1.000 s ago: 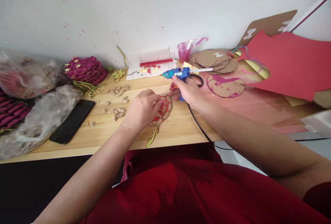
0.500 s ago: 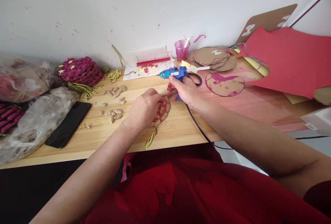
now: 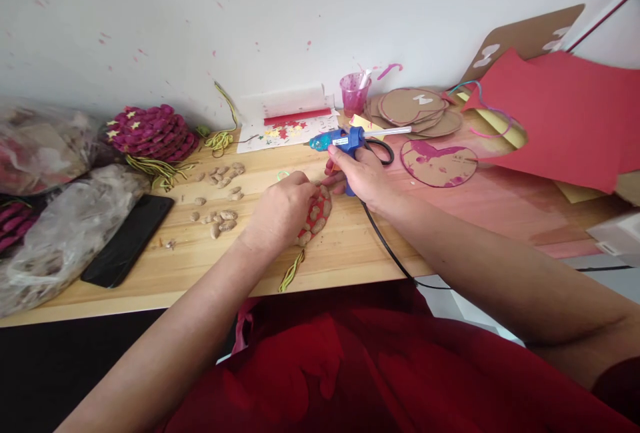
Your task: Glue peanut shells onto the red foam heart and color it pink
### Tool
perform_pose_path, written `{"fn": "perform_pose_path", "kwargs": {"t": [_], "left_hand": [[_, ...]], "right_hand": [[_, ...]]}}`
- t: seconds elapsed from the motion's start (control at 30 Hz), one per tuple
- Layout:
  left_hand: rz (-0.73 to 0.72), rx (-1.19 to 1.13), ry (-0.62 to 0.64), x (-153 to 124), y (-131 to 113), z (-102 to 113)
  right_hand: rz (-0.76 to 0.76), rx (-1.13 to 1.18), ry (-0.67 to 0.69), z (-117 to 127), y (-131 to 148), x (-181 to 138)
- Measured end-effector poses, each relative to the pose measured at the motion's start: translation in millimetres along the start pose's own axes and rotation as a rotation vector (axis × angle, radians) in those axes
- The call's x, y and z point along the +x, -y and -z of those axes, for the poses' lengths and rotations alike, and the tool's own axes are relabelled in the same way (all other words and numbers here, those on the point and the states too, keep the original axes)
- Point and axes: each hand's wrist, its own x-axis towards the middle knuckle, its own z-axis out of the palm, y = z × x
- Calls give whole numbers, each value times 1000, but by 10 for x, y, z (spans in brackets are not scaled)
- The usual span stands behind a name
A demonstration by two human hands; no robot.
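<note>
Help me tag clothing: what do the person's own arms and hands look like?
The left hand and right hand are ungloved, without visible watch or bracelet. A short, dark red sleeve shows on the right; the left one is out of view.

the glue gun in my right hand is smooth blue plastic with a slight gloss; the glue stick at its rear is translucent and slick. at my left hand, the peanuts have dry, matt, rough shells. beneath both my hands, the table is pale, smooth, grained wood with a soft sheen. left of my grip, the phone is dark and glossy, the plastic bag cloudy and crinkled. right of it, the cardboard pieces look matt, and the red sheets are flat, matt paper.
</note>
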Motion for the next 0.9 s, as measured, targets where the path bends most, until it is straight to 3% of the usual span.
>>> {"fn": "perform_pose_path", "kwargs": {"t": [0.13,0.23,0.33,0.5,0.7,0.9], "left_hand": [[42,-3,13,4,-34,15],[89,-179,-60,7,-1,33],[239,-515,-135,28,107,84],[563,-1303,-95,140,370,200],[545,-1799,-82,263,537,186],[528,-1949,-109,240,623,75]], "right_hand": [[-14,29,-2,-4,-11,11],[-7,58,17,16,-27,18],[4,89,29,51,-17,17],[11,154,56,81,89,-27],[109,190,115,88,209,-147],[248,111,172,85,251,-268]]}}
